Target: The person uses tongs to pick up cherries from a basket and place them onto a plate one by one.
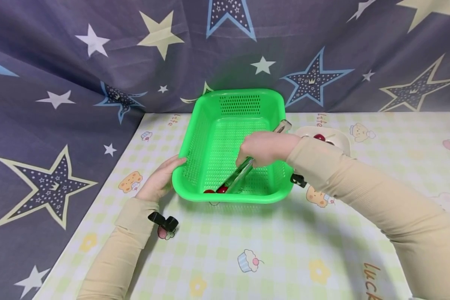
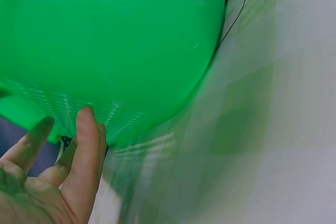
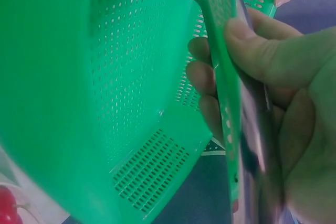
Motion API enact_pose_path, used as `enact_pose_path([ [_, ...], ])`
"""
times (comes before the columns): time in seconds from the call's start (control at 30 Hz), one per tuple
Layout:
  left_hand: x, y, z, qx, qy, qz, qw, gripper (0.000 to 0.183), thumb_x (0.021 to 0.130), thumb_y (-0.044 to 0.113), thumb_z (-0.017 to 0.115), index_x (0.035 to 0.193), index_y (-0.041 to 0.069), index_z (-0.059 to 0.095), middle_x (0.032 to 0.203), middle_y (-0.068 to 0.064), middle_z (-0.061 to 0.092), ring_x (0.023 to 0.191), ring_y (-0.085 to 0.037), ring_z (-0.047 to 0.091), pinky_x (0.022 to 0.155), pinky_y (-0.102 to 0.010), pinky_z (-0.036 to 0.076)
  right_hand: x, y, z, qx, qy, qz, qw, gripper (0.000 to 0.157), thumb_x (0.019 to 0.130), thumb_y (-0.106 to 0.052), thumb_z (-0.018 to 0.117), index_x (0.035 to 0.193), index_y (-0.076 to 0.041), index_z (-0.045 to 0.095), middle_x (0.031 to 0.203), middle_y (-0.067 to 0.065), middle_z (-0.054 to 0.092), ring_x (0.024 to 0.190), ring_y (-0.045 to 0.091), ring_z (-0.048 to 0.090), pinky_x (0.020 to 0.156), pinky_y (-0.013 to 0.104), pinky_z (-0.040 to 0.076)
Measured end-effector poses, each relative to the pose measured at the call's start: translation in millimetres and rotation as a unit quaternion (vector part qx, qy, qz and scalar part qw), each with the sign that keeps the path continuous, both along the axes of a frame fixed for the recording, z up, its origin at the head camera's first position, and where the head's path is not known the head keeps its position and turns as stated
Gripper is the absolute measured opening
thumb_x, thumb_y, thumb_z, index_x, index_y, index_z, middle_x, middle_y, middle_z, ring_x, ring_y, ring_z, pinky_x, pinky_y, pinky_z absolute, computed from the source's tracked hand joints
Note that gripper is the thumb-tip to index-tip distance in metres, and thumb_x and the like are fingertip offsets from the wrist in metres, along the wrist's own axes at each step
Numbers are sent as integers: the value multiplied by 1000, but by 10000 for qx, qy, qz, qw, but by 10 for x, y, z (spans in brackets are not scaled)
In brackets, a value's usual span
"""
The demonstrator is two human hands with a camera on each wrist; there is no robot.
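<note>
A green plastic basket (image 1: 232, 196) with slotted walls stands on the table. My right hand (image 1: 264, 148) grips metal tongs (image 3: 223, 77) along their arms, inside the basket. The tongs slant down to the near-left part, where red cherries (image 1: 222, 189) show low beside their tips. Whether the tips hold a cherry, I cannot tell. At the basket's left side is my left hand (image 1: 159, 179), a fingertip at the rim. Its fingers (image 2: 86, 135) look extended along the outer wall in the left wrist view.
To the basket's right, partly behind my right forearm, sits a whitish dish (image 1: 341, 141) with red cherries (image 1: 319, 137) in it. A checked, printed cloth (image 1: 225, 241) covers the table. A dark star-patterned curtain (image 1: 225, 62) hangs right behind the basket.
</note>
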State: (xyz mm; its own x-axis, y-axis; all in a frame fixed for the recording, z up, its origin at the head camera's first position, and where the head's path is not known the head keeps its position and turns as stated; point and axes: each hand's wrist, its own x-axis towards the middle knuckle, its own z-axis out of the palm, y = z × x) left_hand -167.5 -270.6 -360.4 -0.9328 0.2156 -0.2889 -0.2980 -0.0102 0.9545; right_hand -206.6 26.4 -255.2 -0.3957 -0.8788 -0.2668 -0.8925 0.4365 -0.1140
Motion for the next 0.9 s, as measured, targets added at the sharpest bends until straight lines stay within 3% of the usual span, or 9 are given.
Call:
enact_pose_path([
  [0.4,19,30,37,9,-101,112,9999,59,100,26,45,149,3,21,98,9,64,80,-5,65,75,-20,55,5,10,7,-12,213,61,9998,48,75,8,59,115,-18,70,114,-1,69,104,27,64,89,41,53],
  [0.63,26,26,40,29,-82,61,9999,59,100,26,45,149,3,22,99,8,64,82,-6,65,77,-20,55,19,19,10,-116,232,114,9996,48,74,7,60,113,-18,71,112,-1,70,97,27,65,81,39,55],
  [0.9,26,34,44,-17,-13,60,10000,59,100,25,44,149,2,20,100,8,63,84,-6,64,77,-20,55,14,29,44,-173,162,28,9997,45,78,6,65,113,-20,71,110,-3,70,100,25,65,89,39,53],
])
